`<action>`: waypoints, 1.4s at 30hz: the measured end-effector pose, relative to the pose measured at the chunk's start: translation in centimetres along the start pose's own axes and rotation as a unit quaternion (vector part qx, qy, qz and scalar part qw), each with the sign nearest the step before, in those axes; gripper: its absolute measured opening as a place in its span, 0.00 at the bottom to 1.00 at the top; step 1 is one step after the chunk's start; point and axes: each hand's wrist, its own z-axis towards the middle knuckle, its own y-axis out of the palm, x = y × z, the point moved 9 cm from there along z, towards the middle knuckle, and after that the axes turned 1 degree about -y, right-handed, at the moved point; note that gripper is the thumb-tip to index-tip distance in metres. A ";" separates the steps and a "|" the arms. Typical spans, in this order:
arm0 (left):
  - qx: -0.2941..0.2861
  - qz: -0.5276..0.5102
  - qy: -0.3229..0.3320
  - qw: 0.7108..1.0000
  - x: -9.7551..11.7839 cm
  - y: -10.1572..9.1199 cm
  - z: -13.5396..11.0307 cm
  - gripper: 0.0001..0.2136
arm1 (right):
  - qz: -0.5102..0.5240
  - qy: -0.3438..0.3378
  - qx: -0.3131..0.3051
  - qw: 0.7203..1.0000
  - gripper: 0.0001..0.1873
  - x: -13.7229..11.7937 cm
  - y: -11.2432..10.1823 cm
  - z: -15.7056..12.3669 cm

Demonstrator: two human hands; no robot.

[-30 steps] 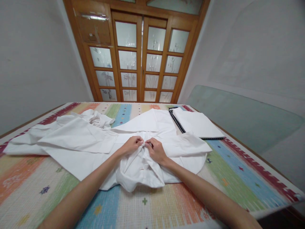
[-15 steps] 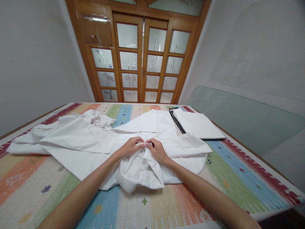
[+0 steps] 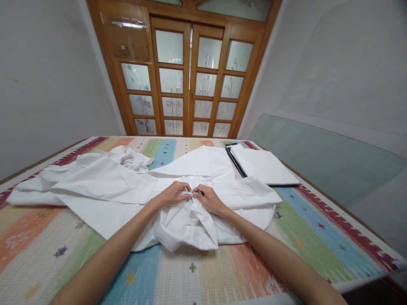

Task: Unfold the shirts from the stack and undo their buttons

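A white shirt (image 3: 190,220) lies spread on a bed with a striped, many-coloured cover (image 3: 203,271). My left hand (image 3: 173,195) and my right hand (image 3: 208,198) meet at the middle of the shirt, fingers closed in a pinch on its front edge. The fabric bunches up below my hands toward me. One sleeve (image 3: 251,192) lies folded out to the right, and the other side of the shirt (image 3: 101,182) stretches left.
More crumpled white cloth (image 3: 127,157) lies at the back left. A folded white garment on a dark-edged piece (image 3: 263,165) sits at the back right. Wooden glass-paned doors (image 3: 187,72) stand beyond the bed; walls close in on both sides.
My hands stay pinched together on the shirt front, working slightly. The bunched fabric below them has shifted a little.
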 end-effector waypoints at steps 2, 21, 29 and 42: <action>-0.006 -0.001 0.009 1.000 0.2 0.1 0.1 0.06 | -0.006 -0.011 -0.009 1.000 0.06 -0.1 0.0 0.1; -0.045 -0.088 -0.095 0.991 -0.6 -5.2 -5.8 0.14 | -0.256 0.028 -0.243 0.935 0.06 -1.1 -4.1 -2.2; -0.083 -0.072 -0.044 0.993 5.1 -3.3 -7.7 0.12 | -0.336 -0.013 -0.050 0.941 0.11 -3.2 -1.4 1.4; 0.013 0.223 -0.039 0.974 3.2 -1.5 -1.3 0.11 | -0.119 -0.125 -0.172 0.970 0.41 -4.1 2.1 6.4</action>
